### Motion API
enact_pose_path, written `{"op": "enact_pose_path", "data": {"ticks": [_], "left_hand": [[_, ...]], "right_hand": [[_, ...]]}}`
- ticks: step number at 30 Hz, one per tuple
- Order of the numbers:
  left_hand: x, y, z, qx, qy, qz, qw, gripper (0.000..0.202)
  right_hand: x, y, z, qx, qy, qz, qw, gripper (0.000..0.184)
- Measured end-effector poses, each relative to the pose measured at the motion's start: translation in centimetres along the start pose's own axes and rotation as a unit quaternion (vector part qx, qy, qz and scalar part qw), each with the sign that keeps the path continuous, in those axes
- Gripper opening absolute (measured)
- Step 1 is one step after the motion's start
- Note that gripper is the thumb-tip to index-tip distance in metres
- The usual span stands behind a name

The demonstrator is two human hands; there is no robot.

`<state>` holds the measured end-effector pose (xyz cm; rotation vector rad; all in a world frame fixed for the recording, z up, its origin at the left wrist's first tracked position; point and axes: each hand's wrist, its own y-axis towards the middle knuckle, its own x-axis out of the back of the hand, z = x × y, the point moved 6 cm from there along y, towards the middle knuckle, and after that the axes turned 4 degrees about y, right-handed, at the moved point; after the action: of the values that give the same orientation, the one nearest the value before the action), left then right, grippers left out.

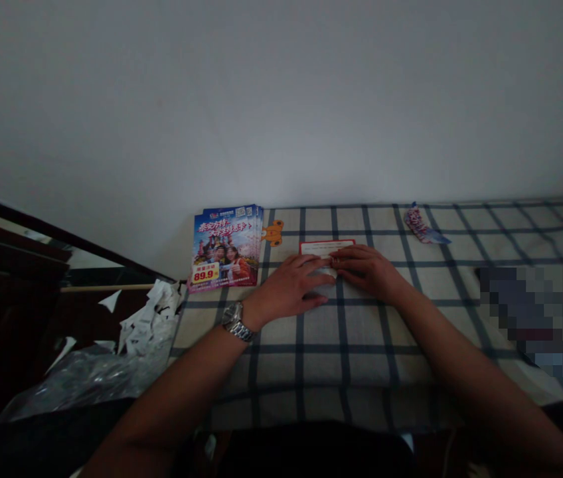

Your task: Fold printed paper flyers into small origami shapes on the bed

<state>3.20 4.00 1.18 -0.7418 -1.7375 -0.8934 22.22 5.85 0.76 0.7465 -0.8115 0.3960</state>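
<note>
A small white card with a red border (pixel 328 247) lies on the checked cloth near the wall, its lower part covered by my fingers. My left hand (pixel 304 282), with a metal watch (pixel 236 321) on the wrist, rests palm down on it with the fingers spread. From the other side my right hand (pixel 364 271) lies on the card, its fingers stretched leftward and slightly bent. The fingertips of both hands nearly meet at the card's middle. Whether the right fingertips pinch anything is hidden.
Left of my hands is a stack of colourful flyers (pixel 226 249), with an orange bear-shaped cutout (pixel 273 233) beside it. A crumpled purple wrapper (pixel 423 226) lies back right. A blurred-out object (pixel 530 318) is at right. Paper scraps (pixel 149 315) and clear plastic (pixel 107 372) lie beyond the left edge.
</note>
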Motion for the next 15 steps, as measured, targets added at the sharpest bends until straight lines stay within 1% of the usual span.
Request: {"op": "enact_pose_path", "data": {"ticks": [3,8,11,15], "left_hand": [[0.15,0.08,-0.08,-0.003,0.004,0.003,1.000,0.047],[0.37,0.10,-0.26,-0.010,-0.003,0.003,1.000,0.047],[0.27,0.06,-0.33,-0.017,-0.017,-0.002,1.000,0.050],[0.15,0.01,-0.40,-0.009,-0.014,0.003,1.000,0.050]], "right_hand": [[-0.08,-0.03,-0.03,0.000,-0.001,0.004,1.000,0.021],[-0.12,-0.10,-0.19,0.004,0.013,0.002,1.000,0.020],[-0.16,-0.06,-0.23,0.004,0.024,0.005,1.000,0.020],[-0.20,0.09,-0.16,0.007,0.039,0.008,0.999,0.018]]}}
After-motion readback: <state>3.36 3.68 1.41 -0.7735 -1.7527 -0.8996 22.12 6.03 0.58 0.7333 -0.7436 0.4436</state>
